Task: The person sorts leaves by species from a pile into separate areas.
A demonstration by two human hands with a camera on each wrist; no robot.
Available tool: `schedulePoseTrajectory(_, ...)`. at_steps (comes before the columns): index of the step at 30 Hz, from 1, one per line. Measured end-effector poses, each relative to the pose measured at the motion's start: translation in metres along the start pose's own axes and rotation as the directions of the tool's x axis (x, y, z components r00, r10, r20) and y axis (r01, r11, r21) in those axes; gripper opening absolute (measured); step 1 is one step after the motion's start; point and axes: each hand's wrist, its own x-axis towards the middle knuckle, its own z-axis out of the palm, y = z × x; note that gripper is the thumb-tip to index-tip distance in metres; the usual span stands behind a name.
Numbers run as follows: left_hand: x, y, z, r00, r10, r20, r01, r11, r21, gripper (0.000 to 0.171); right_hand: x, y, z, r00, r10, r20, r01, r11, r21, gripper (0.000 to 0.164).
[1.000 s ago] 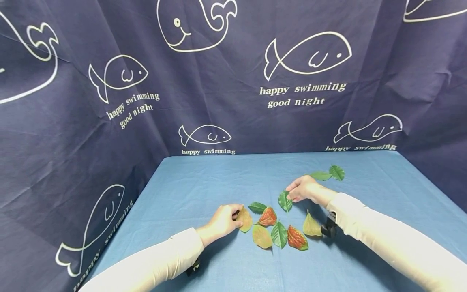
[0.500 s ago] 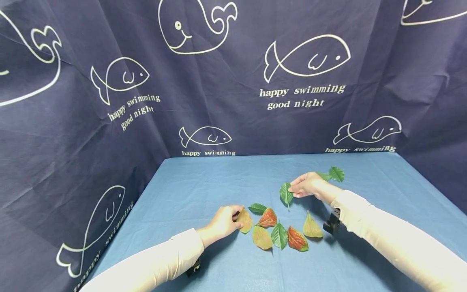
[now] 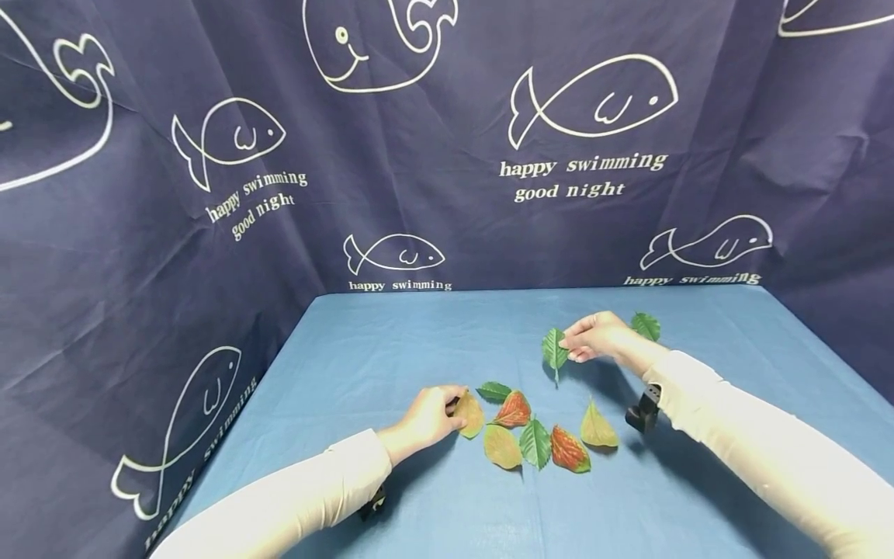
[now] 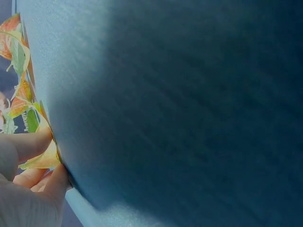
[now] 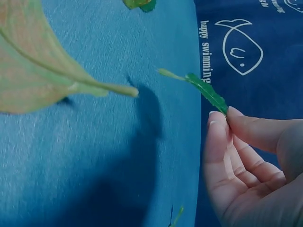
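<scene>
A person [image 3: 398, 444] in cream sleeves [image 3: 761, 442] pinches a green leaf [image 3: 554, 349] in the right hand [image 3: 604, 340] and a yellow leaf [image 3: 472, 415] in the left hand [image 3: 429, 419] at a blue worktop [image 3: 419, 341].

Near the left hand lie a dark green leaf [image 3: 493, 391], a red leaf [image 3: 514, 409] and an olive-yellow leaf [image 3: 502, 446]; a serrated leaf [image 3: 535, 443], a red-and-green leaf [image 3: 570, 450] and a pointed yellow leaf [image 3: 597, 428] trail to the right. One more leaf [image 3: 646, 325] lies beyond the right hand, before a fish-printed navy curtain [image 3: 454, 206].

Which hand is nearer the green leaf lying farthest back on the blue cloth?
Right. The right hand, pinching another green leaf, is just left of that back leaf; the left hand, holding a yellow leaf, is much farther left and nearer the front.
</scene>
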Motion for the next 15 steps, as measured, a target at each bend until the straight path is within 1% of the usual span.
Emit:
schedulePoseTrajectory(3,0.0,0.001,0.0,1.0,0.005,0.003,-0.005,1.0,0.003,0.051,0.001,0.0,-0.003,1.0,-0.003,-0.023,0.003,1.0,-0.002,0.034)
schedulePoseTrajectory(7,0.0,0.001,0.0,1.0,0.002,0.005,-0.002,1.0,-0.019,0.051,0.003,0.0,-0.008,0.999,-0.022,-0.044,0.021,1.0,-0.023,0.029)
schedulePoseTrajectory(11,0.0,0.001,0.0,1.0,-0.008,0.007,0.009,0.999,-0.034,0.052,0.008,0.002,-0.012,0.998,-0.045,-0.054,0.042,0.998,-0.046,0.031)
schedulePoseTrajectory(15,0.001,0.0,0.0,1.0,-0.001,0.004,0.001,1.0,-0.022,0.052,0.012,0.004,-0.019,0.995,-0.065,-0.072,0.059,0.995,-0.074,0.033)
